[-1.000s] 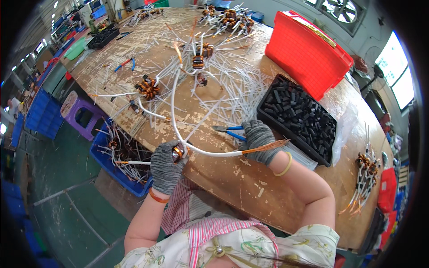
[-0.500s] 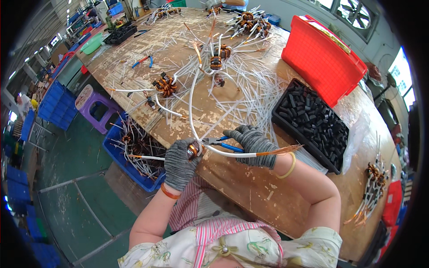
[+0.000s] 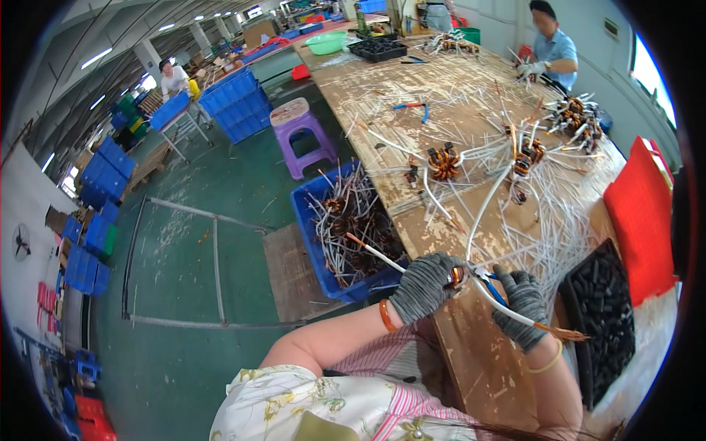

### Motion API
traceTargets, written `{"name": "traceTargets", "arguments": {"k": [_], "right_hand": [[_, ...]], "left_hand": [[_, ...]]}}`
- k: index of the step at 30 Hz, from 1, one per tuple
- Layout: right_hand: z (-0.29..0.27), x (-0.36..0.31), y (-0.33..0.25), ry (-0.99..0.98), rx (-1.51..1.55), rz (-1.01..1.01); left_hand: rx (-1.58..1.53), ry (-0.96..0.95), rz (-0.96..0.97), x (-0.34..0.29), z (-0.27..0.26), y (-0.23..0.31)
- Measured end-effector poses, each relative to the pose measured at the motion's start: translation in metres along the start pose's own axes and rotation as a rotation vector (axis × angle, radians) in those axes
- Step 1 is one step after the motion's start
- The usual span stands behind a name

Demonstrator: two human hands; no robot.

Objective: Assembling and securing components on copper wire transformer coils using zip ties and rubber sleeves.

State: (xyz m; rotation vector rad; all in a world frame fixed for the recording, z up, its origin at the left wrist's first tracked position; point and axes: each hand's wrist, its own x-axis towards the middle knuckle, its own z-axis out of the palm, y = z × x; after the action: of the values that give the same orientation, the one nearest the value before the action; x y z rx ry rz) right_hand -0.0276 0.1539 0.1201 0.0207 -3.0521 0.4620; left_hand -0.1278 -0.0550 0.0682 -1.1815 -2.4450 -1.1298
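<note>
At a scuffed wooden table [image 3: 474, 349], a grey-gloved left hand [image 3: 423, 287] clasps a copper-wound coil [image 3: 457, 276], best held steady, the grey-gloved right hand [image 3: 523, 307] gripping blue-handled pliers [image 3: 494, 293].

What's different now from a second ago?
The right hand has brought the blue-handled pliers leftward, up to the copper coil in the left hand. The view has swung left, showing more green floor. Both hands keep their holds.

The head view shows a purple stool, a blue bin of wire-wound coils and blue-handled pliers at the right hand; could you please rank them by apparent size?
1. Blue bin of wire-wound coils
2. Purple stool
3. Blue-handled pliers, partly covered by the right hand
</note>
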Motion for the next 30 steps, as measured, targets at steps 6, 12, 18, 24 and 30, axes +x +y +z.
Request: {"name": "traceTargets", "arguments": {"k": [6, 12, 18, 24, 30], "right_hand": [[0.023, 0.005, 0.014, -0.051, 0.067, -0.041], [0.048, -0.008, 0.029, -0.183, 1.675, 0.623], [0.088, -0.017, -0.019, 0.238, 1.829, 0.339], [0.087, 0.012, -0.01, 0.53, 1.825, 0.23], [0.087, 0.012, 0.007, 0.367, 2.001, 0.14]], "left_hand": [[-0.022, 0.021, 0.02, 0.001, -0.003, -0.001], [0.026, -0.014, 0.0, 0.002, -0.003, -0.003], [0.108, -0.304, 0.014, 0.013, -0.013, 0.007], [0.177, -0.382, 0.285, 0.022, -0.047, -0.012], [0.664, -0.227, 1.391, 0.049, -0.058, -0.02]]}}
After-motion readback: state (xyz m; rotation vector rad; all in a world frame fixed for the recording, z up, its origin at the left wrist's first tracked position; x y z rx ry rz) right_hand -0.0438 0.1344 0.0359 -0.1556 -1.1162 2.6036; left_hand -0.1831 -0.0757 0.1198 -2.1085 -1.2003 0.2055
